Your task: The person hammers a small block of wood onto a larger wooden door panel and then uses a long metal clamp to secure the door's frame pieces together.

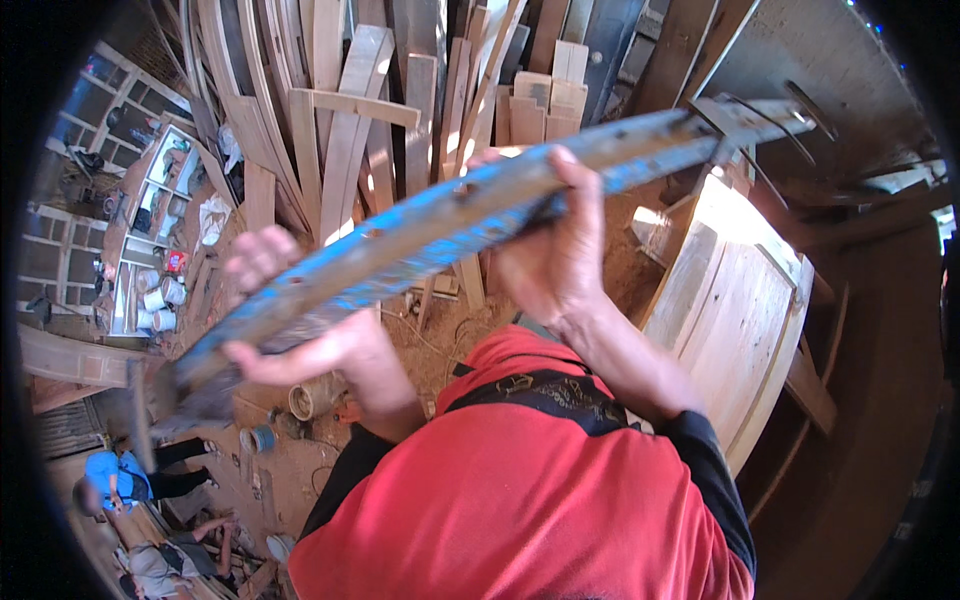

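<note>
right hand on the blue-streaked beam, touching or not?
Touching. The head view shows the right hand wrapped around the blue-streaked beam, its thumb lying across the face.

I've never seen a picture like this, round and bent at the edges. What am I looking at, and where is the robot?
There's no robot here, just a person's two bare hands. The single picture comes from a wide fisheye camera worn on the head, looking down, so the wearer's red shirt fills the lower middle. The lens bends straight edges, hence the curved look.

The left hand and right hand grip a long, worn piece with chipped blue paint, held slantwise in front of the body. Beyond it, wooden boards stand upright together. To the right is a pale wooden panel. On the brown, dusty ground at lower left sits a bluish bucket, and farther off is another person in blue.
</note>
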`<state>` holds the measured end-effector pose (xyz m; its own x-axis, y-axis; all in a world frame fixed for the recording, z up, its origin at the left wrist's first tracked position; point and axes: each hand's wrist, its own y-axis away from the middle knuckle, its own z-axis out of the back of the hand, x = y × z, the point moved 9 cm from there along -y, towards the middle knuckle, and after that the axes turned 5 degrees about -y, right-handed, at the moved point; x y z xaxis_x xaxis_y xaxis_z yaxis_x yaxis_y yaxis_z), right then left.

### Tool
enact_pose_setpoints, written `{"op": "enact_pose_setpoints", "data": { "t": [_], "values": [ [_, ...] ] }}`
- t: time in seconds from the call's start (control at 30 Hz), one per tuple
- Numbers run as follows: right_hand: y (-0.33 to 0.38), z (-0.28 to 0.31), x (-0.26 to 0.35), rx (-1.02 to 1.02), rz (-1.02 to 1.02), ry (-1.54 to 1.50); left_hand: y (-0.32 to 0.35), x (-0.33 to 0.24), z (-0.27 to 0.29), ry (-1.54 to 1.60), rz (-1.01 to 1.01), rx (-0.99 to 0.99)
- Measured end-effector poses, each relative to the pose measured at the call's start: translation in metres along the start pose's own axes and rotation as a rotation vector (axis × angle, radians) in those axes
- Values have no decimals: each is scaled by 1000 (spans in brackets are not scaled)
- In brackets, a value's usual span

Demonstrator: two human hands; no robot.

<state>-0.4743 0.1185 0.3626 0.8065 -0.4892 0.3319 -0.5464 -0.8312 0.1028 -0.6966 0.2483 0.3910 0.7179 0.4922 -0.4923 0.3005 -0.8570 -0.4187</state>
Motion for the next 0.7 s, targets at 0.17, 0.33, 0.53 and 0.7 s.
{"op": "enact_pose_setpoints", "data": {
  "t": [0.17, 0.33, 0.53, 0.7],
  "values": [
    [3, -32, -59, 189, -236, 63, -82, -76, 32, 115, -104, 92],
    [-4, -34, -106, 365, -335, 353, -131, -133, 17, 122, -141, 228],
    [-21, -40, -123, 384, -287, 373, -172, -155, -3, 70, -158, 362],
    [-30, 10, -79, 807, -87, 949, -219, -131, -38, -45, -78, 441]
  ]
}}
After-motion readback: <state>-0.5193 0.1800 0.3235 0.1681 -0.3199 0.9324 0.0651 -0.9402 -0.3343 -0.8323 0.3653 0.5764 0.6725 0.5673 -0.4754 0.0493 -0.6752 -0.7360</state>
